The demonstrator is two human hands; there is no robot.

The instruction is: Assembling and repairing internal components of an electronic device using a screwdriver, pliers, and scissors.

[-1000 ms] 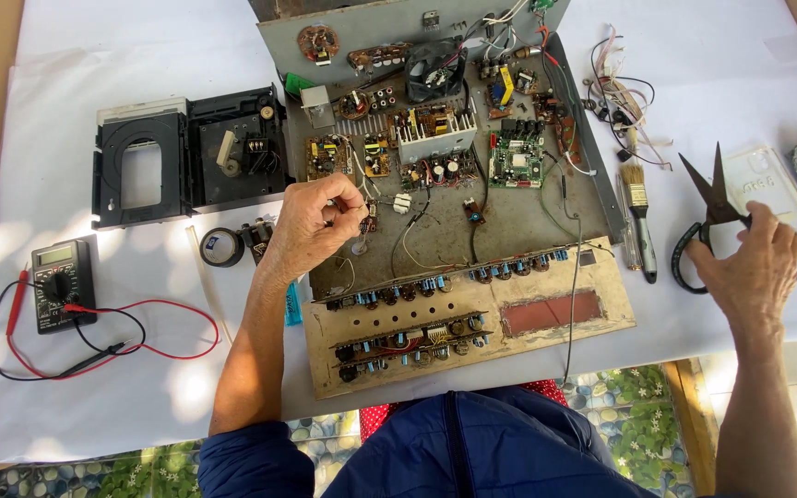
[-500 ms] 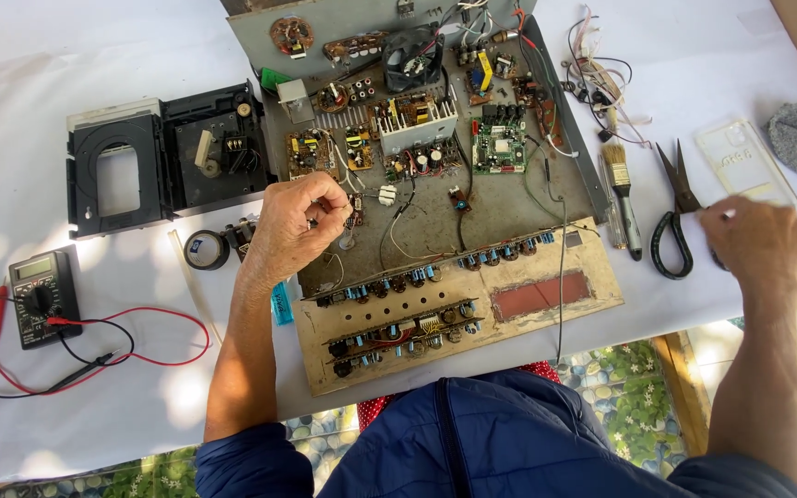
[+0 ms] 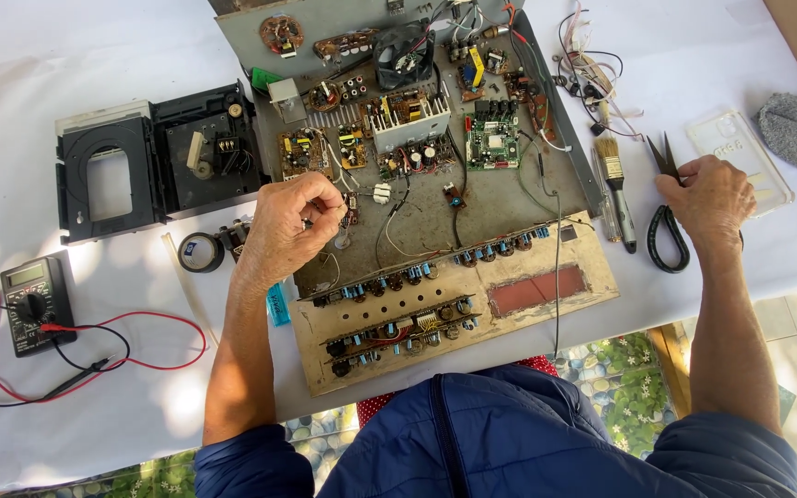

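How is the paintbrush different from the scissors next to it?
The paintbrush has pale bristles and one straight dark handle; the scissors have two pointed blades and black loop handles. The right hand rests on the scissors; the paintbrush lies untouched. Both lie on the white sheet, tips pointing away.

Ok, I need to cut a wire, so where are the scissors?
In the head view, the scissors lie on the white sheet at the right, partly under the right hand, just right of the paintbrush.
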